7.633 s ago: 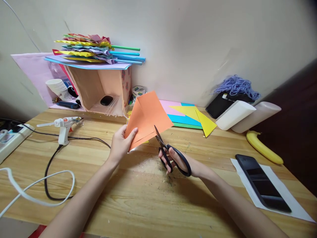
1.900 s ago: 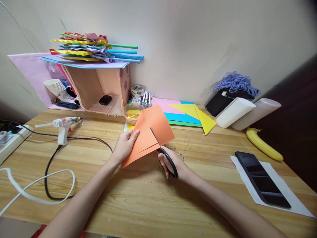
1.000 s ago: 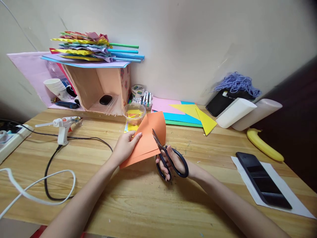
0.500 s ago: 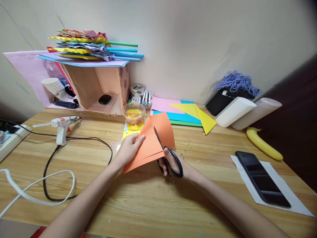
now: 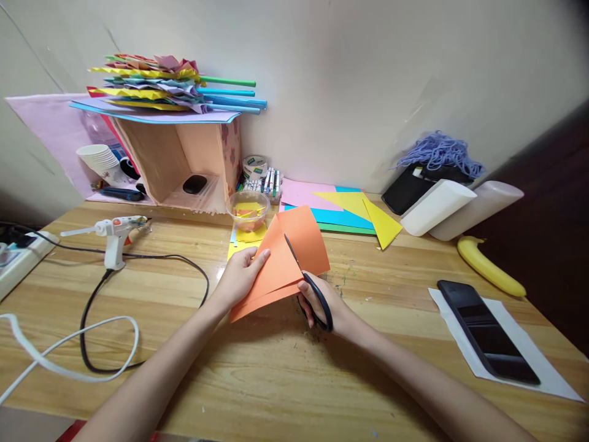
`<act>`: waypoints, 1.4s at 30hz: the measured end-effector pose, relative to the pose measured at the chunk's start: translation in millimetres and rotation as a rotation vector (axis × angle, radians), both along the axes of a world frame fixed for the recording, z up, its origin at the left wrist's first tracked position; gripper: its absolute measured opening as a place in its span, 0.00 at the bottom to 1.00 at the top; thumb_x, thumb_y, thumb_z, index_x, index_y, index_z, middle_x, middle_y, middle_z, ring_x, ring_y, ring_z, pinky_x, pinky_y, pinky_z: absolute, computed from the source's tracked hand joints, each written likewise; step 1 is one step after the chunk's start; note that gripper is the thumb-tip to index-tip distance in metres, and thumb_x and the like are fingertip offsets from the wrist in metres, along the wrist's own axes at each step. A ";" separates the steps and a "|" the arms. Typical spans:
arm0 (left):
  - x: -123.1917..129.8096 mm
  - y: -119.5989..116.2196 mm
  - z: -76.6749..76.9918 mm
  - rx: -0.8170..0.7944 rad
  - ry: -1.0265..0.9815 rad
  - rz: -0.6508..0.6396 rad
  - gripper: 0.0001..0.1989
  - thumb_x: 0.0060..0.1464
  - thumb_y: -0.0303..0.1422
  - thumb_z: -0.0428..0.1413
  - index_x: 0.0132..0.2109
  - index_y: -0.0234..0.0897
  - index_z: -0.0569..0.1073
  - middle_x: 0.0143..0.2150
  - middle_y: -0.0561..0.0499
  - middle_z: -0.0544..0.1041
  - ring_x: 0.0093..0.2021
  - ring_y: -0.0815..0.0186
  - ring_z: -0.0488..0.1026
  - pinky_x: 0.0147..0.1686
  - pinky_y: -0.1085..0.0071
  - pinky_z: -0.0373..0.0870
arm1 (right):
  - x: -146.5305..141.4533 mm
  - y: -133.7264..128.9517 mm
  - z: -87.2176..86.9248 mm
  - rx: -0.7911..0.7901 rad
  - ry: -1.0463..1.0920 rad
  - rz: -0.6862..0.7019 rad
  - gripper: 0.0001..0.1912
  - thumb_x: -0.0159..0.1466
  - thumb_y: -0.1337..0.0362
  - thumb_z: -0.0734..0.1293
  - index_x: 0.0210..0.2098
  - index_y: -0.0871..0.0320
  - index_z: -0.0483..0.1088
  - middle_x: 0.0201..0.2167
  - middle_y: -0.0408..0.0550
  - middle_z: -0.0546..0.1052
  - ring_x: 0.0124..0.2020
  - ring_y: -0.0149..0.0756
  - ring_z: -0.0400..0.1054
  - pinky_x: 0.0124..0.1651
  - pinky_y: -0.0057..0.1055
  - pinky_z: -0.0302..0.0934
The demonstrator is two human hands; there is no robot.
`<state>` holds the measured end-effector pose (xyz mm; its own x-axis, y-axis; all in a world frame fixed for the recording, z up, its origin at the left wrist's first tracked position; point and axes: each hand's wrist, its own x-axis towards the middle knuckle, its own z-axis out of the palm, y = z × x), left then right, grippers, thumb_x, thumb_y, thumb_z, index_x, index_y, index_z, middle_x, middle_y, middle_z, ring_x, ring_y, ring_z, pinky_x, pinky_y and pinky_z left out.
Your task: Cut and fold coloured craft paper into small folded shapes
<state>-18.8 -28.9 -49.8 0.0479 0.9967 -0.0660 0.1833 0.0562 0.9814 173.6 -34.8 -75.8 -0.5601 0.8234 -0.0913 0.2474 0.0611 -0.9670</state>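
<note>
Pinching orange ppr (image 5: 275, 267) w/ L hand (image 5: 242, 276), R hand (image 5: 335, 307) curled round scissors (image 5: 318, 292).

Most fingers of the left hand (image 5: 242, 277) are hidden behind the orange paper (image 5: 277, 267). Only one blade of the scissors (image 5: 327, 310) shows against the orange paper; the other cannot be made out, and the right hand (image 5: 338, 304) hides part of the handles. Beyond the orange paper, print on a tape roll (image 5: 254, 167) is too small to read. Far left of the orange paper, a power strip (image 5: 22, 263) and white cable (image 5: 41, 367) are cut off by the picture's edge.
</note>
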 end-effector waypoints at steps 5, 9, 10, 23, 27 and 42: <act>-1.4 0.4 -0.5 -0.025 -0.004 -0.005 0.18 0.52 0.46 0.49 0.31 0.33 0.68 0.29 0.52 0.71 0.29 0.67 0.66 0.29 0.74 0.62 | 0.6 2.4 0.8 -0.011 -0.036 0.014 0.22 0.60 0.43 0.53 0.28 0.57 0.55 0.12 0.33 0.57 0.10 0.23 0.55 0.13 0.19 0.51; -1.8 1.9 -1.3 -0.054 -0.041 -0.024 0.19 0.51 0.47 0.49 0.31 0.33 0.68 0.28 0.52 0.70 0.27 0.68 0.65 0.28 0.75 0.61 | 2.0 5.0 4.1 0.006 -0.067 0.039 0.23 0.60 0.42 0.52 0.28 0.57 0.55 0.11 0.33 0.58 0.09 0.24 0.55 0.13 0.19 0.49; -2.1 2.4 -1.6 -0.051 -0.048 -0.014 0.20 0.51 0.48 0.48 0.30 0.33 0.68 0.27 0.53 0.70 0.26 0.69 0.64 0.27 0.75 0.60 | 2.5 4.7 5.7 0.006 -0.072 0.054 0.23 0.60 0.42 0.52 0.28 0.57 0.55 0.11 0.33 0.58 0.09 0.24 0.56 0.13 0.19 0.49; 0.0 1.6 -8.7 0.076 0.108 0.181 0.20 0.54 0.47 0.44 0.25 0.35 0.63 0.23 0.54 0.64 0.25 0.69 0.59 0.24 0.74 0.55 | -1.9 -9.0 24.8 -0.048 -0.062 0.246 0.28 0.60 0.40 0.45 0.23 0.57 0.54 0.11 0.36 0.59 0.12 0.25 0.57 0.17 0.22 0.52; 1.6 -0.2 -7.7 0.121 0.207 0.195 0.19 0.55 0.45 0.43 0.26 0.35 0.63 0.24 0.54 0.64 0.26 0.69 0.59 0.26 0.74 0.54 | -3.7 -7.7 23.1 -0.084 -0.058 0.248 0.27 0.60 0.40 0.46 0.24 0.57 0.54 0.11 0.36 0.59 0.12 0.25 0.57 0.17 0.22 0.52; -0.6 1.7 -6.7 0.121 0.174 0.201 0.19 0.54 0.45 0.44 0.22 0.37 0.56 0.21 0.57 0.58 0.22 0.71 0.53 0.23 0.75 0.51 | -8.7 -8.0 11.9 -0.150 -0.081 0.139 0.21 0.59 0.44 0.56 0.27 0.56 0.52 0.12 0.32 0.59 0.09 0.24 0.57 0.11 0.19 0.49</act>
<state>-19.3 -27.2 -56.5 -0.1532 0.9861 0.0636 0.3463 -0.0067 0.9381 164.9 -42.8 -63.9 -0.6535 0.7123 -0.2561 0.3235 -0.0431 -0.9453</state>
